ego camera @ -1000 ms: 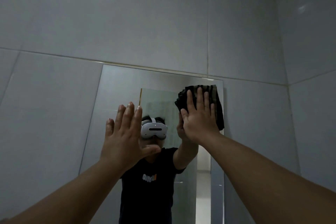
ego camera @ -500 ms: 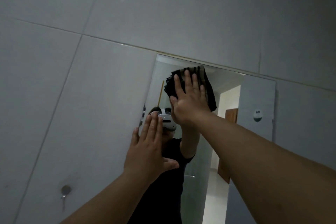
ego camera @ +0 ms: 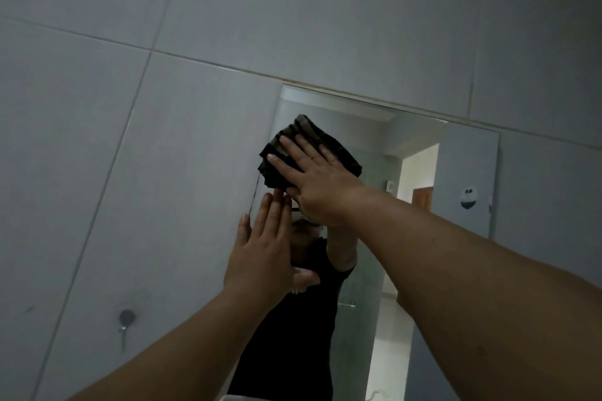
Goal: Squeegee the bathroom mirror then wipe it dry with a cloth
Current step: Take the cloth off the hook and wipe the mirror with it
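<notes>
Cloth (ego camera: pixel 338 148) | dark, folded, striped | flat under right hand (ego camera: pixel 321 185) | on mirror (ego camera: pixel 420 146)

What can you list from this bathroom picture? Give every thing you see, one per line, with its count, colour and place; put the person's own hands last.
mirror: one, silvery, set into the wall at centre right, reflecting the person and a doorway
cloth: one, dark with stripes, folded, flat against the mirror's upper left part
wall tiles: several, pale grey, around the mirror
metal fitting: one, grey, on the tile at lower left
round sticker: one, white with dark marks, near the mirror's right edge
left hand: one, open and flat, at the mirror's left edge below the cloth
right hand: one, fingers spread, pressing the cloth against the glass
</notes>
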